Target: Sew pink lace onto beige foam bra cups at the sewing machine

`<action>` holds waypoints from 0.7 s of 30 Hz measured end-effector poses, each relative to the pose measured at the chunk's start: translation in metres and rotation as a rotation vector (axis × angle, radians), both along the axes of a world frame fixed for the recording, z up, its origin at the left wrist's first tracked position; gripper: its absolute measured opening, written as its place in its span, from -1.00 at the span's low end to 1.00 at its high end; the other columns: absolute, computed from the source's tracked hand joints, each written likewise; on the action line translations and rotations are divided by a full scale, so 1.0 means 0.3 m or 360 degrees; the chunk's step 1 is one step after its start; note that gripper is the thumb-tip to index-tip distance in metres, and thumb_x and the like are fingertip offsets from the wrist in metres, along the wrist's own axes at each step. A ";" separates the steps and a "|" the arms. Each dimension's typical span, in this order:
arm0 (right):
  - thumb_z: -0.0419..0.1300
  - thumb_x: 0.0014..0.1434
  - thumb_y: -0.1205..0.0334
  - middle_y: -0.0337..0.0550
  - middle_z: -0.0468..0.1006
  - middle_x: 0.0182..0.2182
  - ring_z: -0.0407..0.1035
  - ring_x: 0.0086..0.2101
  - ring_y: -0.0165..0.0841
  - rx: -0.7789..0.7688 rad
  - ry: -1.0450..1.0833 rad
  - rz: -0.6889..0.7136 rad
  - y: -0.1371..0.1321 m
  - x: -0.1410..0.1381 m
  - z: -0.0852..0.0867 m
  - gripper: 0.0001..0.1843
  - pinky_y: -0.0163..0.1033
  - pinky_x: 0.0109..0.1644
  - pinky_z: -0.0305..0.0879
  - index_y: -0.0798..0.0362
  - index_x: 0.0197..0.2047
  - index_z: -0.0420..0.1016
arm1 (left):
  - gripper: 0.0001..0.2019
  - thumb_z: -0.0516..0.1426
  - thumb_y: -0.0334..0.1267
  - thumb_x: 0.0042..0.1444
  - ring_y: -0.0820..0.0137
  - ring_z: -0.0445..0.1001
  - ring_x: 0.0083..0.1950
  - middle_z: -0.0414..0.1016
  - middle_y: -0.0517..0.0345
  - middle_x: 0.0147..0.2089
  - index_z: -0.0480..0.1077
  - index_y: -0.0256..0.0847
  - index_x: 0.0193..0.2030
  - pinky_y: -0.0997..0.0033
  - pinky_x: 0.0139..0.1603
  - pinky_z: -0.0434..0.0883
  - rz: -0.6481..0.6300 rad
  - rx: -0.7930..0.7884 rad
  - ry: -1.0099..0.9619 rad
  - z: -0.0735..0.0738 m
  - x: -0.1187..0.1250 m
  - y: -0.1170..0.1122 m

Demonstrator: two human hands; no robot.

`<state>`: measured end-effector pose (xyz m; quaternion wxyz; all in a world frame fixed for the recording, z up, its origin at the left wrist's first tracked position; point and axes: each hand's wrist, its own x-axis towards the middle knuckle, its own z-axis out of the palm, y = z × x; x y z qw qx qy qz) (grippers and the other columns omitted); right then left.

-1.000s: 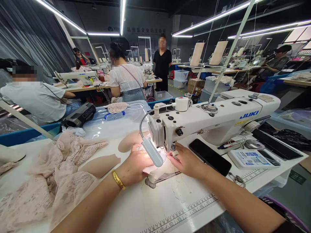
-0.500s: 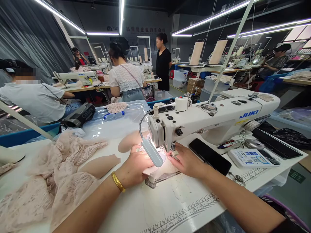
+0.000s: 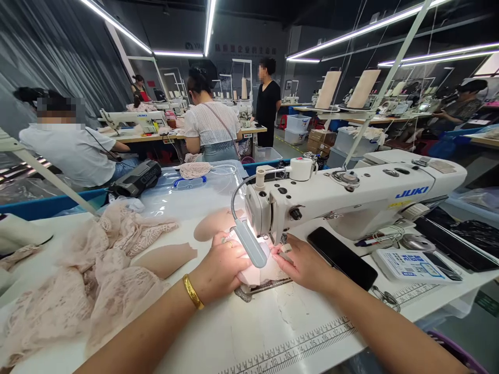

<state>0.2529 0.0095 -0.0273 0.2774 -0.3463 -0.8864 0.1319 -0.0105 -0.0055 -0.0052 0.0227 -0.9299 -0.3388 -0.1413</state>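
Observation:
My left hand (image 3: pixel 220 270), with a gold bangle on the wrist, presses down on a small pale pink fabric piece (image 3: pixel 253 274) under the head of the white JUKI sewing machine (image 3: pixel 351 200). My right hand (image 3: pixel 304 265) pinches the same piece from the right, close to the needle. The machine's gooseneck lamp (image 3: pixel 249 243) shines on the fabric and hides part of my left fingers. Beige foam cups (image 3: pixel 166 258) lie just left of my hands on the white table (image 3: pixel 249 332).
A heap of pink lace (image 3: pixel 93 280) covers the table's left side. A black phone (image 3: pixel 343 258), a control panel (image 3: pixel 413 265) and scissors (image 3: pixel 385 297) lie to the right. A ruler strip (image 3: pixel 296 343) runs along the front edge. Several other people work at machines behind.
Both hands have stayed on the fabric at the needle, fingers shifting slightly. The view has shifted slightly; the standing person in black behind has turned.

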 end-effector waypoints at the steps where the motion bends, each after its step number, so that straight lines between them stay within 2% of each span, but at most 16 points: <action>1: 0.03 0.41 0.27 -0.05 0.54 -0.20 0.39 -0.16 -0.15 0.0003 -0.0017 0.0008 -0.002 0.000 -0.001 -0.87 -0.09 -0.11 0.35 0.01 -0.09 0.39 | -0.84 0.14 -0.46 0.03 0.24 0.44 -0.20 0.56 0.18 -0.28 0.48 -0.12 -0.31 0.02 0.09 0.09 -0.0021 0.0001 -0.0011 -0.001 -0.001 -0.005; 4: 0.02 0.43 0.29 -0.10 0.53 -0.26 0.37 -0.21 -0.20 0.0024 -0.0099 0.0071 -0.012 -0.001 0.008 -0.83 -0.13 -0.13 0.31 0.00 -0.13 0.43 | -0.79 0.14 -0.49 -0.01 0.26 0.43 -0.23 0.56 0.20 -0.29 0.48 -0.13 -0.26 -0.01 0.11 0.06 -0.0070 -0.0028 -0.0043 -0.001 0.000 -0.024; 8: 0.02 0.41 0.33 -0.18 0.47 -0.38 0.30 -0.31 -0.28 0.0000 -0.0197 0.0275 -0.025 -0.006 0.026 -0.78 -0.20 -0.21 0.23 0.00 -0.23 0.45 | -0.87 0.13 -0.42 0.14 0.29 0.43 -0.25 0.54 0.23 -0.31 0.46 -0.13 -0.24 -0.04 0.15 0.04 -0.0129 -0.0022 -0.0060 0.008 0.011 -0.051; 11: 0.04 0.38 0.36 -0.18 0.45 -0.35 0.28 -0.31 -0.30 -0.0011 -0.0289 0.0396 -0.033 -0.011 0.031 -0.77 -0.21 -0.23 0.18 0.00 -0.23 0.49 | -0.92 0.13 -0.36 0.21 0.30 0.44 -0.25 0.53 0.25 -0.33 0.45 -0.12 -0.25 -0.06 0.18 0.05 -0.0144 -0.0072 -0.0025 0.017 0.024 -0.074; 16: 0.05 0.35 0.38 -0.17 0.43 -0.33 0.27 -0.30 -0.29 -0.0015 -0.0375 0.0380 -0.041 -0.017 0.023 -0.77 -0.22 -0.27 0.15 0.00 -0.26 0.51 | -0.96 0.16 -0.34 0.19 0.28 0.48 -0.22 0.54 0.25 -0.32 0.42 -0.15 -0.28 -0.14 0.22 0.03 -0.0144 -0.0111 0.0005 0.023 0.048 -0.101; 21: 0.05 0.34 0.40 -0.19 0.39 -0.38 0.24 -0.31 -0.30 -0.0003 -0.0340 0.0293 -0.036 -0.025 0.007 -0.76 -0.23 -0.31 0.11 0.01 -0.35 0.43 | -0.89 0.10 -0.41 0.21 0.30 0.47 -0.28 0.53 0.21 -0.33 0.39 -0.18 -0.33 -0.17 0.19 0.11 -0.0053 -0.0017 -0.0003 0.010 0.064 -0.097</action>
